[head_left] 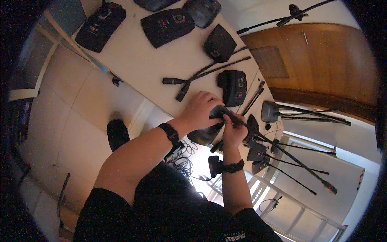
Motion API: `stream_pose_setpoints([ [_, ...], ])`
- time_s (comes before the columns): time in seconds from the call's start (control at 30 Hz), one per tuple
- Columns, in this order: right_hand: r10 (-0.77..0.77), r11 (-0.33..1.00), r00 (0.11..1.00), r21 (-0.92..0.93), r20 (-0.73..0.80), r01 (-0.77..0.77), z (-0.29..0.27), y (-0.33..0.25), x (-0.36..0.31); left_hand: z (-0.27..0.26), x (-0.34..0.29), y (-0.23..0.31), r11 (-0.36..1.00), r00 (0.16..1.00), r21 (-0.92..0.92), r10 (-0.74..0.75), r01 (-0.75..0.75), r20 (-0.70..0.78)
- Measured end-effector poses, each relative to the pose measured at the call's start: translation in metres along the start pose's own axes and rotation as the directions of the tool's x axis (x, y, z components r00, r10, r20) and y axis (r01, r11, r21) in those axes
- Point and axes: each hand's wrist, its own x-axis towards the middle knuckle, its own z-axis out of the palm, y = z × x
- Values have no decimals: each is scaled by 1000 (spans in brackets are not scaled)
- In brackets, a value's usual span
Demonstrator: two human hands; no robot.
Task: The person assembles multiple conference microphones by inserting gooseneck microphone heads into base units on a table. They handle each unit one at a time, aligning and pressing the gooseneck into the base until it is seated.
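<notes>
Both my hands hold a black gooseneck microphone [284,149] over the edge of the desk. Its long thin stem slants down to the right and ends in a tip with a reddish ring. My left hand [200,109] is closed around the thick dark end. Close beside it, my right hand [234,131] grips the lower stem between thumb and fingers. What lies under the left palm is hidden. Just beyond my hands stands a black microphone base [234,88] with a red mark. A dark rounded object [204,135] shows partly below my left hand.
Several black microphone bases, one of them [167,27] at the back, and loose gooseneck stems [205,72] lie on the pale desk [135,52]. More microphones with stems [258,152] stand at the right. Tangled cables [183,161] hang below. A wooden door [314,60] is at far right.
</notes>
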Motion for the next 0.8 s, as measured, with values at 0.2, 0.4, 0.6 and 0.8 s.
stream_pose_setpoints([
  [0.2, -7, 999, 998, -35, 62, 9, -3, -15, -1, -1, 1, 1, 1000, 1000, -2, -6, 6, 2],
  [0.4, -81, 997, 980, 13, 182, 80, -7, -15, 2, -3, -1, 3, 1000, 1000, 8, -17, 17, 0],
  [0.6, 124, 990, 992, -68, 15, -123, 0, -7, 1, 0, 1, 1, 1000, 1000, 19, -4, 4, -5],
  [0.8, -134, 991, 985, -15, 107, 136, 0, -21, 0, -3, 1, 1, 1000, 1000, 6, -1, 1, 15],
])
